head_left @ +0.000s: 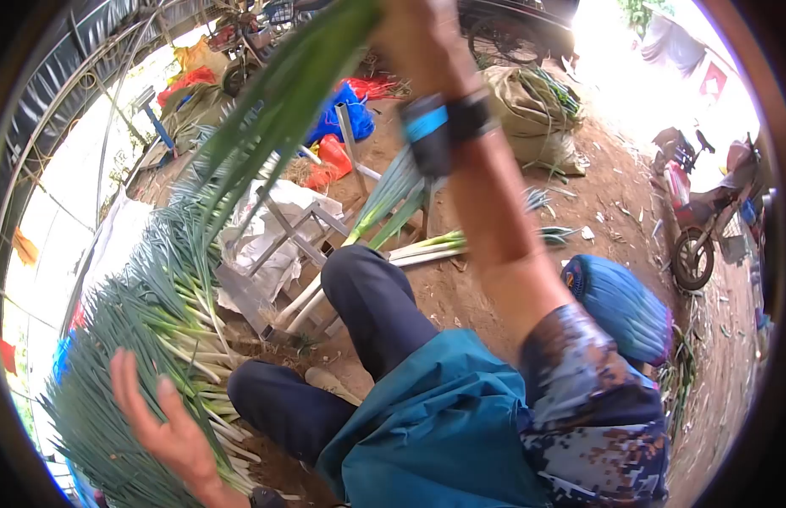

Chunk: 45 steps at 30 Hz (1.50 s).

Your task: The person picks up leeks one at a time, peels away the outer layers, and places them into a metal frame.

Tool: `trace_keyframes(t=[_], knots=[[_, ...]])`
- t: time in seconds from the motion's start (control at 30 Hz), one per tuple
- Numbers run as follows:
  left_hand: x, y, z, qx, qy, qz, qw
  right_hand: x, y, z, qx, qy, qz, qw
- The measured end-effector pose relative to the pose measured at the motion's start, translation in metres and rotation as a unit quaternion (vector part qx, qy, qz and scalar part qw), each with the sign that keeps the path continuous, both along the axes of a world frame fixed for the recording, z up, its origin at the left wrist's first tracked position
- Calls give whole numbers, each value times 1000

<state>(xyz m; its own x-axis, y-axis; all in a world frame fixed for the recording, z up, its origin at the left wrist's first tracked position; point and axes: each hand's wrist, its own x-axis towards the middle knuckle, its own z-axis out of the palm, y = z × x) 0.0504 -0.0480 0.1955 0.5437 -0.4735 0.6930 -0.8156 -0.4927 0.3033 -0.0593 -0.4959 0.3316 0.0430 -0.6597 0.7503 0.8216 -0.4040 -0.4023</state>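
My right hand (414, 38) is raised at the top of the view, blurred, its fingers partly cut off by the frame edge. It grips long green onions (287, 106), whose dark leaves hang down and to the left. My left hand (168, 432) is open, fingers spread and palm turned up, over a big heap of green onions (113, 406) at lower left. The white stalks of that heap point toward my knees. Between the heap and my legs stands a metal frame (300, 233), with a few more green onions (388, 203) leaning across it.
A tied bundle of green onions in blue wrapping (621, 309) sits at my right. Farther back is a large tan sack (532, 114). Blue plastic (346, 114) and red plastic (329, 161) lie beyond the frame. A motorbike (697, 203) stands at far right on the dirt floor.
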Motion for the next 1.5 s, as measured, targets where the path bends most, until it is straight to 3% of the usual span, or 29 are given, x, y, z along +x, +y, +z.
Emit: trace_keyframes(t=[0.03, 0.1, 0.17, 0.27, 0.43, 0.5, 0.57, 0.7, 0.77, 0.83, 0.97, 1.0, 1.03, 1.07, 1.1, 1.13, 1.17, 1.2, 1.3, 1.37, 1.4, 1.43, 1.47, 1.5], knots=[[3, -8, -7, -4, 32, -21, 999, -40, -15, 11, -62, 26, 38, 997], [8, -27, -20, -13, 98, -66, 993, -114, -63, 21, -22, 116, -210, 971], [16, -43, -29, 10, 137, -98, 986, -200, -161, 21, -144, 304, -463, 820], [22, -71, -41, 20, 184, -145, 972, -280, -164, 12, -206, 418, -584, 665], [31, -108, -55, 77, 225, -146, 960, -362, -171, -62, -282, 547, -566, 549], [38, -117, -67, 110, 238, -149, 954, -391, -155, -88, -178, 682, -566, 427], [56, -119, -83, 142, 224, -169, 949, -408, -124, -116, -207, 718, -556, 363], [62, -121, -97, 146, 288, -152, 934, -473, -123, -201, -163, 812, -463, 317], [62, -123, -101, 153, 309, -142, 928, -472, -110, -238, -68, 857, -395, 323], [65, -124, -104, 161, 317, -138, 924, -463, -111, -282, -107, 870, -342, 339], [74, -103, -110, 187, 313, -84, 927, -388, -125, -377, -109, 917, -230, 307], [78, -92, -110, 188, 317, -58, 928, -375, -132, -409, -158, 908, -236, 309], [79, -78, -109, 187, 322, -23, 928, -358, -139, -440, -212, 894, -238, 314], [80, -62, -107, 186, 334, -11, 924, -341, -143, -463, -203, 876, -232, 371], [84, -45, -108, 188, 343, 20, 920, -316, -140, -475, -155, 890, -208, 375], [87, -22, -109, 187, 349, 59, 916, -292, -144, -487, -163, 915, -154, 335], [88, 1, -110, 206, 330, 93, 917, -278, -156, -523, -140, 916, -148, 345], [91, 26, -119, 192, 361, 141, 902, -266, -156, -540, -163, 889, -160, 398], [86, 138, -187, 173, 339, 200, 903, -228, -159, -567, -151, 894, -125, 404], [65, 186, -231, 180, 416, 237, 859, -225, -171, -617, -183, 891, -146, 390], [51, 221, -273, 131, 506, 287, 802, -212, -167, -617, -187, 901, -134, 369], [33, 205, -267, 113, 600, 311, 728, -203, -162, -616, -192, 911, -120, 346], [17, 221, -296, 97, 582, 281, 757, -216, -164, -638, -230, 876, -144, 399], [5, 222, -309, 70, 625, 285, 723, -235, -176, -670, -265, 835, -168, 452]])
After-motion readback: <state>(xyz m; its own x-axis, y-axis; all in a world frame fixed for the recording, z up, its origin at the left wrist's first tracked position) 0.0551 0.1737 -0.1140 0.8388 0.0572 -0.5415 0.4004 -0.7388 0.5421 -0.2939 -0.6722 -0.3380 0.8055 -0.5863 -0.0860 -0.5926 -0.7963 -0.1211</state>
